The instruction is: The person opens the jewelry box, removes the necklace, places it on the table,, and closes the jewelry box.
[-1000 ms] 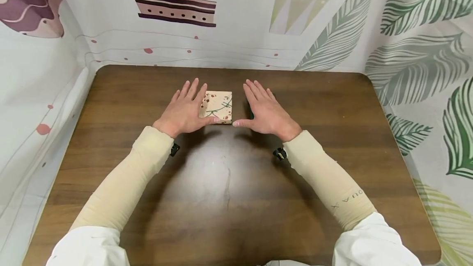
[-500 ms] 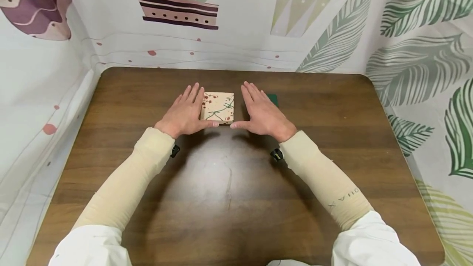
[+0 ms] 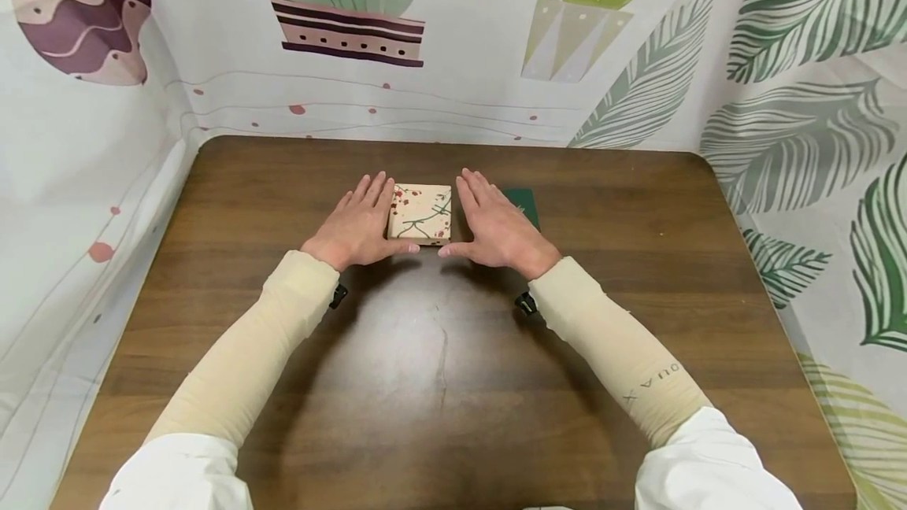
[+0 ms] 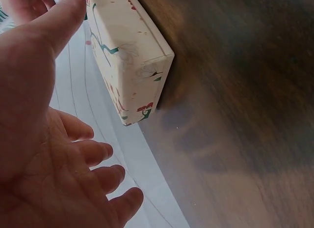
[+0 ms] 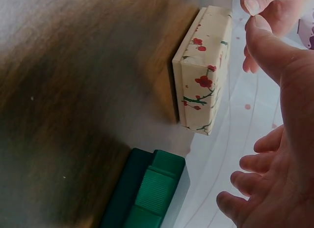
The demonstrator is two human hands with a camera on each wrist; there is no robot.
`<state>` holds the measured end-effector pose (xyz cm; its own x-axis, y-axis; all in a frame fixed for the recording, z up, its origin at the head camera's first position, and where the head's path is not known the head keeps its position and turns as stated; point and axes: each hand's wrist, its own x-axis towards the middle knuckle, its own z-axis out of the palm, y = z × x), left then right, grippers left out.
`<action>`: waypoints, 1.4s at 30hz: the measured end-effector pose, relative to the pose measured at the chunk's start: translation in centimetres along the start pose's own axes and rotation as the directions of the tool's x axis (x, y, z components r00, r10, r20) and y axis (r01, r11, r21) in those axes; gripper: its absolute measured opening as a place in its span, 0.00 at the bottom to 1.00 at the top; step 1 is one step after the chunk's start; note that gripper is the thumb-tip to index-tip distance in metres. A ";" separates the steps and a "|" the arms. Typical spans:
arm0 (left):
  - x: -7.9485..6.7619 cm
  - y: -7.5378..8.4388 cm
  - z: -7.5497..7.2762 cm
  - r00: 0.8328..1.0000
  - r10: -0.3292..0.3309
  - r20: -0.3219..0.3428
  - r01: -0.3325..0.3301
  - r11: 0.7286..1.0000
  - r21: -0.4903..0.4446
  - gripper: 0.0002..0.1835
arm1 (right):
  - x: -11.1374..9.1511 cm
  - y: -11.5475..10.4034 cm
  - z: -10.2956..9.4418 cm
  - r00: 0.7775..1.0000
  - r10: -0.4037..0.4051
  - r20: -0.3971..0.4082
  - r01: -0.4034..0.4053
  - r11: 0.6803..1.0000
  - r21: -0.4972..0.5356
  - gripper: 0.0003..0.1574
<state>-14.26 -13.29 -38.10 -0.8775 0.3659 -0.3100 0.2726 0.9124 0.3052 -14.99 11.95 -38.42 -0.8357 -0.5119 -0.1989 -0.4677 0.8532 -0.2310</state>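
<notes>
A cream box (image 3: 423, 212) with red blossoms and green stems lies flat near the table's far side, between the two hands. At its left edge is my left hand (image 3: 354, 225), fingers extended and thumb at the near edge. On the other side my right hand (image 3: 498, 225) hovers with straight fingers, a small gap from the box in the head view. Both wrist views show the palms facing the cream box (image 4: 130, 61), holding nothing. A dark green box (image 3: 523, 205) is partly hidden behind my right hand; the right wrist view shows its ribbed green side (image 5: 156, 188).
The brown wooden table (image 3: 439, 384) has rounded far corners. Behind it and at both sides hangs a white cloth (image 3: 468, 46) printed with plants and leaves. A black wrist device (image 3: 526, 303) sits under the right wrist.
My right hand has shifted left toward the cream box, uncovering more of the green box. My left hand has drawn slightly left off the cream box, showing more of its top.
</notes>
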 end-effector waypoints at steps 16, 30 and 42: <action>0.0 0.0 0.3 1.000 -0.015 0.012 0.015 1.000 0.027 0.64 | 0.8 -1.0 0.8 1.000 -0.018 0.023 0.019 0.999 -0.051 0.76; -0.1 -0.3 0.8 1.000 -0.007 0.024 0.007 1.000 0.006 0.64 | 1.2 -1.5 1.3 0.999 -0.034 0.034 0.037 0.997 -0.064 0.75; 0.1 -0.3 1.2 1.000 0.005 0.027 -0.004 1.000 -0.011 0.65 | 1.2 -1.3 1.7 0.999 -0.030 0.030 0.032 0.998 -0.059 0.72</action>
<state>-13.99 -13.27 -39.31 -0.8651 0.3750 -0.3331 0.2721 0.9088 0.3164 -14.88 10.05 -39.96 -0.8124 -0.5399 -0.2202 -0.5099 0.8410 -0.1806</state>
